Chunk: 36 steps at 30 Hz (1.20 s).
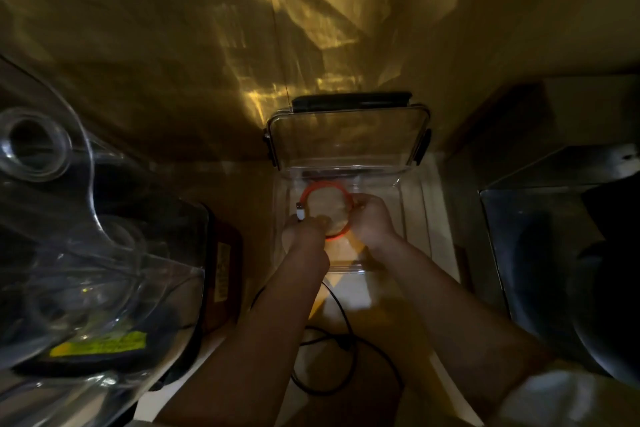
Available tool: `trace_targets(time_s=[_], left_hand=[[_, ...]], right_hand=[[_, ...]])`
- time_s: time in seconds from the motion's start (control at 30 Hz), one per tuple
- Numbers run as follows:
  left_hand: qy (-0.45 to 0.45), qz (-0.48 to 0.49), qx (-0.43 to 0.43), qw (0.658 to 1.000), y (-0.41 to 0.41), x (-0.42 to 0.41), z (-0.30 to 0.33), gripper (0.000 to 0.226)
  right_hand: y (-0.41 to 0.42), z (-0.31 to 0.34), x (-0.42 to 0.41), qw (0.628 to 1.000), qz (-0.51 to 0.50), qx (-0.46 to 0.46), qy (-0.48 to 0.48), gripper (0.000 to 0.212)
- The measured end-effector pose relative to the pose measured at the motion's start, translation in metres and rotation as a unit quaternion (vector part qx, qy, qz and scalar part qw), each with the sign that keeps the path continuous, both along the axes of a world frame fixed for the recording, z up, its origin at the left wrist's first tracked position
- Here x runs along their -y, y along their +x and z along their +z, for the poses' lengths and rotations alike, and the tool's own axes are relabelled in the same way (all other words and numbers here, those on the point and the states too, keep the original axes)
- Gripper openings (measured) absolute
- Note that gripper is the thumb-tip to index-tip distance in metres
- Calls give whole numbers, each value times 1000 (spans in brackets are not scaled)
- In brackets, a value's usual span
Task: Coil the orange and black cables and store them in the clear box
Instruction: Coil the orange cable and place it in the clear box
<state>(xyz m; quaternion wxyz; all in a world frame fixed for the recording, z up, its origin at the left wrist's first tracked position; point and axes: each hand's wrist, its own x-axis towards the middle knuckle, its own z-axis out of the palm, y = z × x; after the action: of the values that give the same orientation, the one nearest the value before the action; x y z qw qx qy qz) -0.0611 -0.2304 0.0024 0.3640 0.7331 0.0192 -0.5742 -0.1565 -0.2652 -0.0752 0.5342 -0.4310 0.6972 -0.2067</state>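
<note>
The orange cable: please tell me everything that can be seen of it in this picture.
The orange cable is thin, smooth and looks rubbery, bent into one round coil. A white-and-silver plug ends it at the left. The coil is held inside the open clear plastic box, whose lid stands raised behind. The left hand holds it near the plug; the right hand grips its right side. Its lower arc glows between the hands. Whether it touches the box floor cannot be told.

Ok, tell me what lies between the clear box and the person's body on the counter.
In the head view, the black cable lies loose on the counter, uncoiled, below the clear box, partly under the forearms.
</note>
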Motion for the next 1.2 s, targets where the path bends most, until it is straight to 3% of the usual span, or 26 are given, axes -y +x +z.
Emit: trace_targets(time_s=[0.13, 0.27, 0.4, 0.5, 0.6, 0.73, 0.83, 0.93, 1.07, 1.2], left_hand=[[-7, -49, 27, 998, 1, -1, -2, 42], [-24, -69, 187, 980, -3, -1, -31, 71], [-12, -164, 231, 959, -5, -3, -65, 82], [-2, -234, 231, 944, -7, -8, -55, 87], [6, -283, 225, 932, -11, -10, -16, 92], [14, -323, 237, 916, -9, -11, -11, 71], [11, -353, 235, 906, -4, -11, -13, 81], [22, -418, 277, 865, 1, -12, -14, 68], [28, -501, 299, 812, 6, -18, -19, 78], [41, -574, 326, 750, 9, -23, -24, 80]], right_hand=[[0, -1, 0, 1000, 17, -8, 12, 30], [5, 0, -3, 1000, 15, 5, 13, 35], [7, 0, -5, 999, 3, 32, 27, 45], [7, -8, -4, 998, -2, 55, 29, 51], [6, -8, -5, 999, 14, 43, 23, 37], [1, -9, -7, 999, -21, 40, 13, 29], [0, -13, -8, 999, -24, 30, 5, 27], [3, -3, -10, 999, -26, 18, -20, 26], [4, 8, -14, 999, 7, -15, -39, 37], [-3, 19, -13, 998, 63, -20, -11, 32]])
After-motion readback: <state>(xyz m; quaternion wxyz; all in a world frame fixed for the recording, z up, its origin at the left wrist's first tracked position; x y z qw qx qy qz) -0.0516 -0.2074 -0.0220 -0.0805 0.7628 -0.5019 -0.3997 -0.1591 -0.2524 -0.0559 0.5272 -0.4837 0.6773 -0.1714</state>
